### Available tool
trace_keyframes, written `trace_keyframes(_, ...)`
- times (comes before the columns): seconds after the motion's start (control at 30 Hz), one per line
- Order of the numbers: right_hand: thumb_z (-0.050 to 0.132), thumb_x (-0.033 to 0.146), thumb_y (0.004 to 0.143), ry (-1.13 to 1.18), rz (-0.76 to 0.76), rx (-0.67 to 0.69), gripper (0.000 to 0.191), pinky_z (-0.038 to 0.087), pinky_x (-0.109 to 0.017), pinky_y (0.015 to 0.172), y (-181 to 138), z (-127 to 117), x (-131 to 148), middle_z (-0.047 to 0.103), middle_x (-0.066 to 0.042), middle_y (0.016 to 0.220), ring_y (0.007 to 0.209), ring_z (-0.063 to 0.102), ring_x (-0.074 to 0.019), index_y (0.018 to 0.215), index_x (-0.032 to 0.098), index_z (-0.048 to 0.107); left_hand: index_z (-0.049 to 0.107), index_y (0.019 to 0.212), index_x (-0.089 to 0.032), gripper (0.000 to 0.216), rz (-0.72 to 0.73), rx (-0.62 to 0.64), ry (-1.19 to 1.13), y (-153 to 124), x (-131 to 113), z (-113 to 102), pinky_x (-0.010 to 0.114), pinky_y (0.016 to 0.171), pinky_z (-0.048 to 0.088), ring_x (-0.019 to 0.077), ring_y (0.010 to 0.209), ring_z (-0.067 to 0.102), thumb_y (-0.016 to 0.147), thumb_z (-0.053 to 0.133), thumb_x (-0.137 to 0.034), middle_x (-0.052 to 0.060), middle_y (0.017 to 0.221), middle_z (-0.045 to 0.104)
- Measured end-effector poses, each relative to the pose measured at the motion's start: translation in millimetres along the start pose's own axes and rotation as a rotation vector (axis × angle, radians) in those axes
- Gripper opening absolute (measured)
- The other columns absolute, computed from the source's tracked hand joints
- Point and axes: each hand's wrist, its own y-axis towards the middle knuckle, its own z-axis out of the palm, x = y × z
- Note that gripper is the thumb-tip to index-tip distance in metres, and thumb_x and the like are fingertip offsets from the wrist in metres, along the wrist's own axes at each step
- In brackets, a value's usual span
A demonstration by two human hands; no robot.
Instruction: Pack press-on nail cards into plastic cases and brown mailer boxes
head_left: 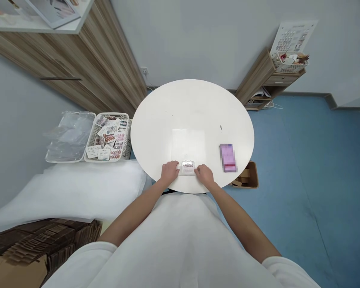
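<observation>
So we've got a small clear packet [188, 167] sitting at the near edge of the round white table [192, 104], right in front of us. It lies squarely between our hands: left hand [170, 173] on its left end, right hand [204, 175] on its right end, both touching it. Both hands are curled in narrow, fingers closed on the packet's ends and holding it from either side. We can't tell if it's lifted or flat on the tabletop, and what's inside is too small to make out.

A pink card [228, 157] lies on the table to the right, near the right hand but clear of it. Off to our left, a white basket [126, 140] of nail cards stands beside a tray of clear bags [69, 136].
</observation>
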Motion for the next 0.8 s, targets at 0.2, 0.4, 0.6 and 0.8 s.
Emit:
trace_keyframes(0.2,0.040,0.034,0.084,-0.019,-0.010,0.001,0.023,0.032,-0.024,0.056,4,2,-1,0.055,-0.003,0.078,0.068,0.050,-0.0135,0.073,0.019,0.054,0.047,0.115,-0.025,0.049,0.344,-0.141,0.155,-19,-18,5,0.043,0.096,0.020,0.0230,0.116,0.040,0.070,0.040,-0.006,0.008,0.122,0.050)
trace_keyframes(0.4,0.041,0.036,0.083,0.021,-0.103,-0.083,0.025,0.038,-0.028,0.066,1,0,-7,0.055,-0.007,0.095,0.082,0.052,-0.0175,0.099,0.019,0.051,0.051,0.109,-0.024,0.038,0.274,-0.134,0.173,-26,-24,15,0.046,0.096,0.018,0.0251,0.116,0.041,0.073,0.043,-0.015,0.008,0.118,0.053)
trace_keyframes(0.6,0.050,0.031,0.079,-0.146,-0.488,-0.247,0.030,0.028,-0.042,0.092,-10,-10,-14,0.043,-0.012,0.124,0.115,0.036,-0.0267,0.106,0.019,0.050,0.054,0.101,-0.025,0.030,0.176,-0.181,0.180,-24,-30,22,0.049,0.097,0.017,0.0275,0.122,0.033,0.073,0.047,-0.018,0.009,0.127,0.045)
trace_keyframes(0.8,0.058,0.025,0.073,-0.269,-0.751,-0.074,0.025,0.020,-0.045,0.099,-4,-5,-4,0.036,-0.013,0.133,0.126,0.025,-0.0267,0.096,0.017,0.054,0.055,0.094,-0.023,0.025,0.124,-0.147,0.179,-21,-34,24,0.051,0.098,0.017,0.0281,0.126,0.027,0.070,0.053,-0.021,0.009,0.131,0.042)
